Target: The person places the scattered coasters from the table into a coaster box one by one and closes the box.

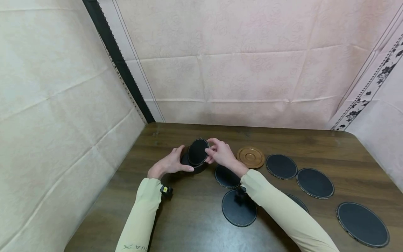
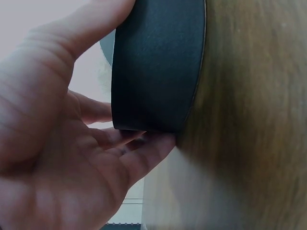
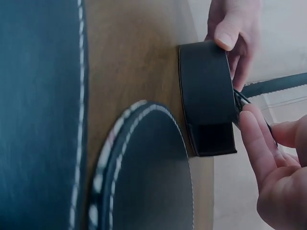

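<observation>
A low black leather-like coaster holder (image 1: 199, 169) with a curved wall stands on the wooden table near its back edge. My left hand (image 1: 170, 163) holds it from the left, thumb at the front and fingers round the far side. In the left wrist view, the holder's wall (image 2: 158, 67) lies between thumb and fingers. A round black coaster (image 1: 198, 152) with a stitched rim is tilted over the holder. My right hand (image 1: 222, 154) pinches its right edge between thumb and fingers. The right wrist view shows a gap in the wall of the holder (image 3: 206, 81).
A round brown wooden lid-like disc (image 1: 251, 157) lies right of the right hand. Several black stitched discs of differing sizes lie on the table, including one (image 1: 239, 209) under the right wrist and one (image 1: 362, 224) at far right. Cloth hangs behind the table (image 1: 195, 217).
</observation>
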Tool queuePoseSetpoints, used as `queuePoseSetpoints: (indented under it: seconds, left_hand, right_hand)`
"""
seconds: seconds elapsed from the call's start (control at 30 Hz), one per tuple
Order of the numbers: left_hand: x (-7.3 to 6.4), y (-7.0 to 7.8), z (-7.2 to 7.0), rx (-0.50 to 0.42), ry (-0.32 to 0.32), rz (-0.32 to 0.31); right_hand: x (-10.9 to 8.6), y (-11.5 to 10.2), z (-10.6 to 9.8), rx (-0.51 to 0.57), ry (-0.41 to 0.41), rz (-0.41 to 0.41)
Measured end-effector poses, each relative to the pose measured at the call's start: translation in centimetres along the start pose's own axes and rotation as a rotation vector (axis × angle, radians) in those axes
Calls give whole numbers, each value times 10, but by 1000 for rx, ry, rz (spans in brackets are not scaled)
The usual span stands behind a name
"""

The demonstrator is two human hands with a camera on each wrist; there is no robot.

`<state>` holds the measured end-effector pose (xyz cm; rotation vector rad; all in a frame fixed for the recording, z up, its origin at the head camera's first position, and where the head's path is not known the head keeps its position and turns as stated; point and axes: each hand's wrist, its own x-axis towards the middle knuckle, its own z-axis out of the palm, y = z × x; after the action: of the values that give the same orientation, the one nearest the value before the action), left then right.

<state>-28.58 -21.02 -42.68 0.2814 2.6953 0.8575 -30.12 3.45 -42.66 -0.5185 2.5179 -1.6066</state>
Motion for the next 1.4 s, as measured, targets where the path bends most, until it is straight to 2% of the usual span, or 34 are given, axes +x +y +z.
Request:
queuePoseSetpoints:
  seconds: [0.27,0.37,0.5,0.63,0.73,0.87,1.23,1.4]
  left_hand:
    - [0,1,0,9,-5,5]
    - [1,1,0,7,-8,12]
    - [1,0,0,-2,-4,14]
    - [1,0,1,-2,-5,0]
    - [1,1,2,7,-8,-16]
    - [-1,2,1,21,-8,-28]
    - [0,2,-1,21,-22,-4]
    - [-1,2,0,1,-18,-13]
  right_hand:
    - [2,-4,9,50,-89,14]
    - [2,-6,8,-16,-99,7]
    - [3,-7,4,-163,-118,22]
    - [2,-9,-5,-243,-141,43]
    - [1,-13,-15,-261,-130,35]
    - [-4,-18,-30,-248,-127,21]
    - [-31,-16,-62,-201,-139,-33]
    - [-45,-13,-74,-225,-150,-76]
